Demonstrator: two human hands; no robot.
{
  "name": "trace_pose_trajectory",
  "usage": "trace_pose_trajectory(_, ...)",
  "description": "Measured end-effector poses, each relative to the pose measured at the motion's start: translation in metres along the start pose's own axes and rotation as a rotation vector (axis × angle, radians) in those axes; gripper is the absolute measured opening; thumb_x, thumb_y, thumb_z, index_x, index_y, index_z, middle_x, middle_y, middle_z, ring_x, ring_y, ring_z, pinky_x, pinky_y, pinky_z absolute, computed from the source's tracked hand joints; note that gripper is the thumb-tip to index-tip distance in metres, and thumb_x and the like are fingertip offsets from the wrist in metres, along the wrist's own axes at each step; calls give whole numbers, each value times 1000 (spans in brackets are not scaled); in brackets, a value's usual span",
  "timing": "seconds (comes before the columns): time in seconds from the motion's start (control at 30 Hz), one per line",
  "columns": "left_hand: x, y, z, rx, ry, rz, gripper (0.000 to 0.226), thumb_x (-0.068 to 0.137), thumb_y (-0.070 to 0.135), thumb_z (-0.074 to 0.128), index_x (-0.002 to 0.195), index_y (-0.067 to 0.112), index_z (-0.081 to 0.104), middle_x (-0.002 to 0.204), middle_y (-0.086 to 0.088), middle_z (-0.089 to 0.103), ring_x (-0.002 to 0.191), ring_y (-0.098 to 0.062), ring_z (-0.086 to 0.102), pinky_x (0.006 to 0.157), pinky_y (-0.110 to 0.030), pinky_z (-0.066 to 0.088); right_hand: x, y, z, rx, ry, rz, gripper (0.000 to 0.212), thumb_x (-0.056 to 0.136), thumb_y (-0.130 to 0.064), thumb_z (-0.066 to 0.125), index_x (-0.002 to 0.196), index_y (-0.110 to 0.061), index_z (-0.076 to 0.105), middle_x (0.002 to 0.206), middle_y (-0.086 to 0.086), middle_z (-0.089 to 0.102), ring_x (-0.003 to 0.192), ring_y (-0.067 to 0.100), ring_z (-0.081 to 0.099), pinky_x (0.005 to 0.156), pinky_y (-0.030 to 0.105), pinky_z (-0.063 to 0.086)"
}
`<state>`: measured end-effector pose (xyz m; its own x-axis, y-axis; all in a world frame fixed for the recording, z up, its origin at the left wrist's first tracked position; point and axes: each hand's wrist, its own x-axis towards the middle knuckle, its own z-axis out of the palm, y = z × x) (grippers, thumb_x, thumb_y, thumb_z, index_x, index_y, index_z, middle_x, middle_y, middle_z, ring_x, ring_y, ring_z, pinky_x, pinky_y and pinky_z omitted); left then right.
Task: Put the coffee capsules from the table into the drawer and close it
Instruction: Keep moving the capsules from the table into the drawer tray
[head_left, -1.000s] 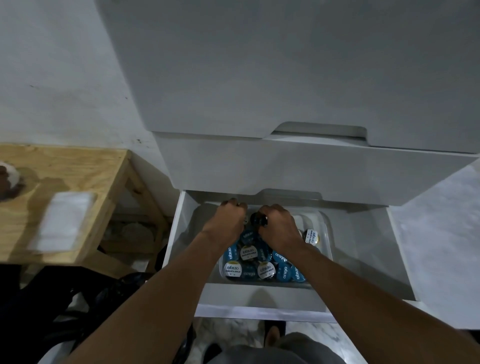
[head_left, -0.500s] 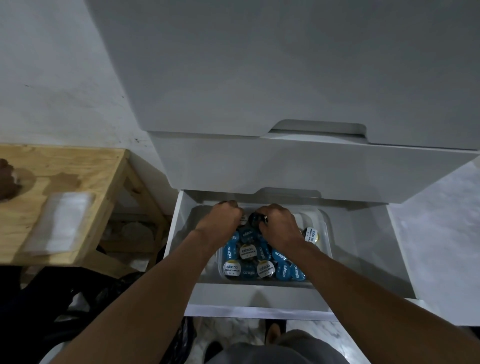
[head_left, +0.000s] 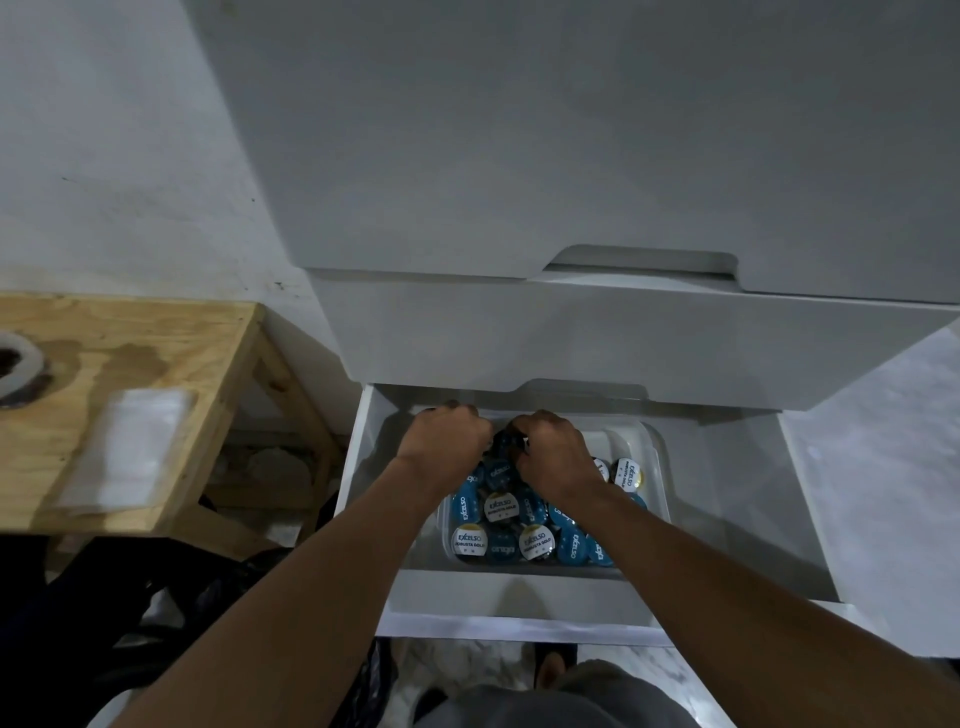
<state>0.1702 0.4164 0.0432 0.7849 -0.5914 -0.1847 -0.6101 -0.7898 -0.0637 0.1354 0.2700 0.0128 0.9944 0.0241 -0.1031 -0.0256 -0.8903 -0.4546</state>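
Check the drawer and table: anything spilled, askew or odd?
One thing: a dark, wet-looking stain spreads over the wooden table beside the white flat object. In the drawer, the capsules lie jumbled in their clear tray, some on edge, none visibly outside it.

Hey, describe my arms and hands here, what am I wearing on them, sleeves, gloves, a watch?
The left forearm and right forearm are bare to the picture's edge; no sleeves show. The left hand and right hand wear no gloves, and neither wrist carries a watch or band. Rings cannot be told from this view.
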Motion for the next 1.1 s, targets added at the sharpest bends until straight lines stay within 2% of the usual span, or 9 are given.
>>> trace_pose_trajectory(0.17,1,-3,1,-76,3,-15,21,87,10,58,109,11,59,106,-11,60,95,-27,61,81,-37,51,-2,1,-4,16,5,4,27,86,-8,60,113,-10,65,107,15,62,97,30,60,76,23,41)
trace_pose_trajectory(0.33,-5,-5,-3,-197,66,-49,21,90,18,57,110,13,60,105,-9,62,91,-25,63,80,-35,51,-9,0,-18,18,26,43,34,89,-17,59,122,-11,60,116,13,61,104,29,58,89,33,48)
trace_pose_trajectory(0.47,-14,-1,-9,-279,108,-125,27,91,24,53,116,14,57,113,-9,60,101,-29,60,83,-40,50,-23,1,-28,-41,98,63,37,91,-25,56,126,-13,56,126,10,58,116,26,52,97,35,44)
trace_pose_trajectory(0.57,-25,5,-12,-332,157,-101,37,94,32,48,123,11,50,119,-11,55,107,-27,55,88,-40,49,-37,1,-35,-122,104,67,44,93,-32,54,132,-12,51,134,10,53,125,27,45,106,38,39)
trace_pose_trajectory(0.83,-64,40,-31,-461,326,103,46,93,36,52,134,14,45,131,-7,52,117,-24,50,97,-33,39,-103,-6,-61,-147,264,128,47,91,-33,57,131,-8,52,132,14,55,121,31,49,104,37,37)
trace_pose_trajectory(1.0,-62,70,-54,-472,422,202,49,92,35,54,132,7,48,132,-13,53,120,-29,49,99,-33,37,-145,3,-92,-156,401,190,38,90,-33,58,122,-11,58,120,12,61,111,33,55,92,38,45)
trace_pose_trajectory(1.1,-52,92,-71,-480,462,258,51,92,33,55,134,5,47,135,-14,52,123,-29,48,103,-34,36,-167,14,-116,-171,456,242,38,91,-33,55,122,-11,58,126,11,60,113,31,54,94,37,45)
